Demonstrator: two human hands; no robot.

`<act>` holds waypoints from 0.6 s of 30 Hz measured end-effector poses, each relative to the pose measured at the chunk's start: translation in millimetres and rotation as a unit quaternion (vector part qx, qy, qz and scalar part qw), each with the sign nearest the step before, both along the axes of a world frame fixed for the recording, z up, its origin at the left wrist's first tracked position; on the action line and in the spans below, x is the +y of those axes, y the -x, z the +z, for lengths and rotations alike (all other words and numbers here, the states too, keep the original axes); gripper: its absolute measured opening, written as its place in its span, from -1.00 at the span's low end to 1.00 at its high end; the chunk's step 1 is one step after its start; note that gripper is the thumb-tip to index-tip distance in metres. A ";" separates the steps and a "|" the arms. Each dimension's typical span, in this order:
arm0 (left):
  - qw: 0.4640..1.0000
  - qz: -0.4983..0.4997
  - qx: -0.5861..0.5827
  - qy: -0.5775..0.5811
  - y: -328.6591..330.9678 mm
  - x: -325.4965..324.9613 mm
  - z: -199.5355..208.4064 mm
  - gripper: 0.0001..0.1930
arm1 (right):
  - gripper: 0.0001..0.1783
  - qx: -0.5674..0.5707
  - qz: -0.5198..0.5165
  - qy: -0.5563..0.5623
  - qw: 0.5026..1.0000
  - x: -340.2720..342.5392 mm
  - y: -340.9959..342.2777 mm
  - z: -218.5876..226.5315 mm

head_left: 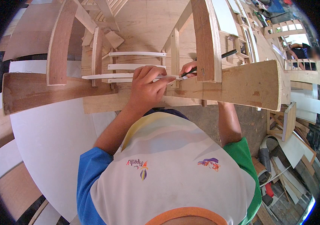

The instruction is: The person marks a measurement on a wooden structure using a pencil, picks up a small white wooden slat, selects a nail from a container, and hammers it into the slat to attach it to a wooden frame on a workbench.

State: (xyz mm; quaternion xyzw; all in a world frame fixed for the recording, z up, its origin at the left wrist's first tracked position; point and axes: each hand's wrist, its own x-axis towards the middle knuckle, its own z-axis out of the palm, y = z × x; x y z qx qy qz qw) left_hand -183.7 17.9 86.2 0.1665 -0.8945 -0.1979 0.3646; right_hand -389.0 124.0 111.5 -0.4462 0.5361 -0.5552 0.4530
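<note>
A wooden chair frame (242, 84) lies on its side across a workbench, its curved top rail facing me. Several thin white slats (135, 54) run between its uprights. My left hand (146, 88) presses down on the nearest white slat (103, 76), fingers spread along it. My right hand (188, 68) is mostly hidden behind a wooden upright (207, 41) and grips a black pencil-like tool (227, 54) whose tip touches the slat's end.
A large white board (51, 142) lies at lower left. Plywood sheets (145, 22) cover the bench ahead. Wood offcuts and scrap (283, 165) pile up on the floor at right. Another person (306, 52) sits at the far right beside other frames.
</note>
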 end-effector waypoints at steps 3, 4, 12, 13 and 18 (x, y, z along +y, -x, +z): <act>1.000 0.000 -0.004 0.004 -0.8 -0.3 -1.4 -0.75 | -0.76 0.001 0.001 0.001 1.000 -0.2 0.2 0.4; 1.000 -0.001 -0.011 0.005 -1.9 -1.2 -2.4 -0.73 | -0.76 0.002 0.001 0.001 1.000 -0.7 0.6 0.1; 1.000 -0.005 -0.021 -0.001 -3.1 -1.2 -2.1 -0.72 | -0.76 0.007 0.002 0.004 1.000 -2.0 0.6 1.1; 1.000 -0.005 -0.023 -0.001 -3.3 -1.2 -2.3 -0.72 | -0.76 0.008 0.002 0.004 1.000 -2.3 0.3 1.2; 1.000 -0.008 -0.025 -0.005 -3.6 -1.1 -2.1 -0.72 | -0.75 0.010 0.003 0.003 1.000 -2.4 -0.2 0.6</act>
